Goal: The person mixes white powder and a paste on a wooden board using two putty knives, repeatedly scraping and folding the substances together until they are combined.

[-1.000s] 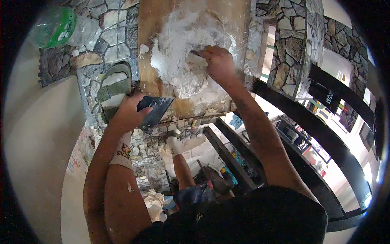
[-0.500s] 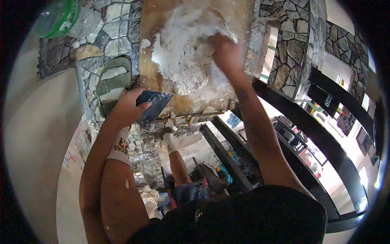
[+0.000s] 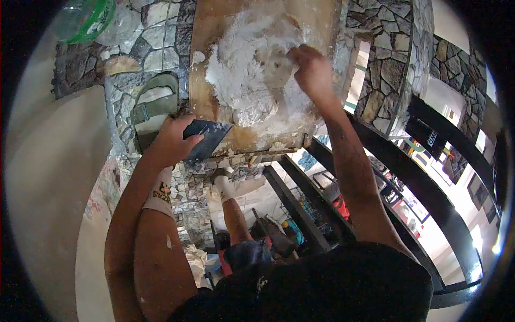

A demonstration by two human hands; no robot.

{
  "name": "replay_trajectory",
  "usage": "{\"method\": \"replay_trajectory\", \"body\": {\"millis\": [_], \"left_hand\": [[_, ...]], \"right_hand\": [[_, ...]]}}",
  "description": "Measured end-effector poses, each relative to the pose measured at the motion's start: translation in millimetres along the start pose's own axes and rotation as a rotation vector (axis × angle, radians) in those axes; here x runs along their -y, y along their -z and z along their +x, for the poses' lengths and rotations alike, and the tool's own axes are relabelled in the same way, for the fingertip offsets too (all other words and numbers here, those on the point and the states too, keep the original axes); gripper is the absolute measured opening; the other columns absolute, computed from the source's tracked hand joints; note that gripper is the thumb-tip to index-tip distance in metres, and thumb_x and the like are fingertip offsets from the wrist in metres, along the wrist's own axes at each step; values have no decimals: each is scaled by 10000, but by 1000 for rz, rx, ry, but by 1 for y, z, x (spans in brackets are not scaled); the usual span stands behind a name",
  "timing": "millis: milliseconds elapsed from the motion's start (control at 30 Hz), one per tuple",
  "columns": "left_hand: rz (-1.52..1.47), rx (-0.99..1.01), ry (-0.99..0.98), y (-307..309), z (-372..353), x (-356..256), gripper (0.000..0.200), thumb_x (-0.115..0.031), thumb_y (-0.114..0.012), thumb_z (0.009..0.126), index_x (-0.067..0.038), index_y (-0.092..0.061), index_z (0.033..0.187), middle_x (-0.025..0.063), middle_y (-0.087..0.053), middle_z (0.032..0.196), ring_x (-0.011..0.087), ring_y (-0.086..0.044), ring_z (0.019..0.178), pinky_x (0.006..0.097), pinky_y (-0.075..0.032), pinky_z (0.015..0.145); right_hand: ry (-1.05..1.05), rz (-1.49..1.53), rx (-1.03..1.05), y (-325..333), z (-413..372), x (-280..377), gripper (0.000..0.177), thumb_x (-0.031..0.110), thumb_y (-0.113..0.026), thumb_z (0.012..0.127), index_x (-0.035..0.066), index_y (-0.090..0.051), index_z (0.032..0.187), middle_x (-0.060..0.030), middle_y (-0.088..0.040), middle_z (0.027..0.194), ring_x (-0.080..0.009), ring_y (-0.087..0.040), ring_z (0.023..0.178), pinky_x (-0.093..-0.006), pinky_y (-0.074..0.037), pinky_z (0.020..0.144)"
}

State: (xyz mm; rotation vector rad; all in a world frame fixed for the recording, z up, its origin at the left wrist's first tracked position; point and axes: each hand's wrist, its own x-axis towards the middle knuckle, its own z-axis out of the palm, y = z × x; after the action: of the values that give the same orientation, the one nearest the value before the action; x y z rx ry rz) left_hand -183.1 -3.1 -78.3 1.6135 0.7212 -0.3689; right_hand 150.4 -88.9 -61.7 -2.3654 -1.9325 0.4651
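My left hand [image 3: 174, 140] is closed on a dark, flat scraper [image 3: 206, 138], its blade smeared with white. The scraper is held at the near left corner of a wooden board [image 3: 201, 88]. A heap of white powder and paste [image 3: 236, 70] covers much of the board, with a greyish, wetter hollow near its middle. Over the right part of the heap, my right hand [image 3: 313, 72] has its fingers curled together. Whatever they grip is blurred and cannot be made out.
A green-rimmed clear container [image 3: 88, 24] stands at the upper left on stone-patterned tiles. A green sandal [image 3: 155, 104] is on my foot beside the board. Black metal bars [image 3: 316, 204] and a stone-patterned pillar [image 3: 383, 70] lie to the right, with a lower floor below.
My right hand has moved right and slightly toward me across the heap. The hollow in the paste shows more plainly. My left hand keeps the scraper at the board's corner.
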Motion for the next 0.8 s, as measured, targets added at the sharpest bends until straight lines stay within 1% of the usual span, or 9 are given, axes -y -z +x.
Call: {"method": "replay_trajectory", "body": {"millis": [67, 100, 167, 267, 367, 400, 533, 700, 800], "left_hand": [[-19, -17, -12, 0, -1, -1, 612, -339, -655, 745, 3, -482, 1222, 206, -588, 1072, 328, -574, 970, 371, -434, 886], [-32, -65, -65, -1, 0, -2, 511, -276, -654, 741, 10, -503, 1137, 207, -590, 986, 337, -578, 899, 378, -440, 818], [-57, -162, -160, -6, -2, 3, 309, -150, -651, 734, 23, -547, 968, 208, -595, 814, 355, -587, 757, 393, -453, 681], [119, -215, -231, -9, -2, 6, 326, -149, -651, 730, 19, -547, 989, 209, -602, 851, 343, -590, 764, 398, -456, 694], [-112, 58, 94, 2, -2, -6, 548, -307, -644, 763, 24, -500, 1175, 195, -589, 1044, 300, -571, 970, 371, -429, 884], [-84, 32, 28, 3, 1, -4, 542, -298, -645, 762, 24, -501, 1173, 195, -594, 1032, 297, -576, 957, 371, -433, 876], [-20, -30, -75, -9, 0, 15, 535, -288, -647, 759, 36, -507, 1161, 206, -603, 1011, 298, -588, 926, 370, -441, 858], [-27, -115, -131, -11, -3, 15, 442, -235, -630, 759, 32, -531, 1097, 221, -595, 973, 354, -561, 904, 388, -421, 827], [108, -216, -268, -17, 1, 26, 416, -208, -627, 759, 30, -538, 1088, 223, -596, 975, 368, -555, 902, 390, -417, 824]], "right_hand": [[-70, 17, -65, -10, 4, -3, 353, -38, -545, 613, 88, -645, 928, -136, -604, 1028, -300, -594, 916, -374, -495, 787], [34, -241, -118, -17, -2, 12, 387, -32, -552, 595, 100, -639, 948, -112, -607, 1004, -296, -591, 904, -363, -502, 755], [143, -139, -71, -19, -5, 12, 394, -35, -558, 583, 85, -630, 951, -118, -606, 998, -303, -586, 903, -373, -497, 767], [56, -31, -35, 7, 9, 5, 393, -36, -566, 573, 76, -629, 945, -114, -610, 943, -300, -587, 890, -377, -489, 780], [121, -21, -195, -27, -6, 3, 382, -42, -559, 568, 75, -633, 924, -106, -613, 877, -294, -589, 864, -372, -492, 747], [173, -33, -287, -42, -8, 3, 376, -46, -556, 567, 75, -636, 914, -103, -615, 856, -292, -590, 854, -369, -494, 732], [89, -34, 0, -3, -4, 8, 410, -31, -584, 560, 80, -638, 951, -112, -626, 946, -308, -586, 876, -387, -485, 754], [-31, -114, -56, -34, -17, 33, 403, -52, -546, 558, 88, -653, 921, -84, -634, 898, -273, -592, 880, -379, -492, 760], [129, -64, 17, -14, -19, 12, 405, -54, -536, 547, 86, -649, 909, -83, -632, 899, -266, -589, 873, -380, -494, 752]]}}
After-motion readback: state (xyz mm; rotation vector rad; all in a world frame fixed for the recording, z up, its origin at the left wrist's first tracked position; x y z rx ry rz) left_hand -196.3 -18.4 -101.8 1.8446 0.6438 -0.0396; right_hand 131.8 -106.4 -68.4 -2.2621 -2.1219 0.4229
